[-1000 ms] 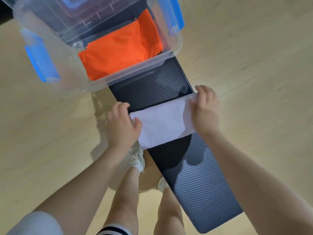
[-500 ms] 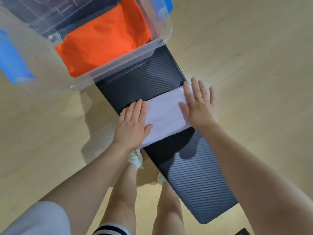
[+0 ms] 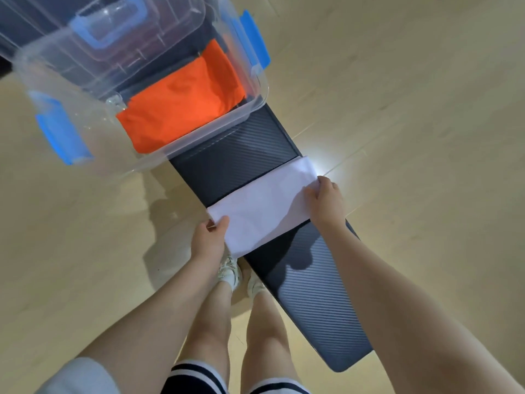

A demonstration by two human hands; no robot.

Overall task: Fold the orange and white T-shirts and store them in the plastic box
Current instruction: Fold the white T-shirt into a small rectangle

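So right now I'm looking down past my own knees, and both arms are reaching forward and down to the folded white T-shirt point(image 3: 262, 206), which is lying as a neat rectangle across the long black ribbed mat point(image 3: 312, 302) on the pale wooden floor point(image 3: 426, 137). My left hand point(image 3: 206, 241) is sitting at the near left corner of the shirt, wrist pretty straight, thumb lying on top of the fabric and the fingers tucking under the edge, so it's pinching that corner. My right hand point(image 3: 328, 201) is coming in from the right side, back of the hand facing up, thumb pressing over the right edge of the shirt while the fingers are curling underneath it, so that one's gripping the cloth too. I can't really tell whether the shirt is lifting off the mat or lying flat on it. The folded orange T-shirt point(image 3: 181, 108) is already sitting inside the clear plastic storage box with blue latches point(image 3: 255, 109), which is resting on the far end of the mat, well apart from the white one. A clear lid with a blue handle point(image 3: 108, 27) is lying across the far part of the box, leaving the near part open. My white sneakers point(image 3: 230, 273) are poking out just beside the mat's left edge, right under the left wrist.
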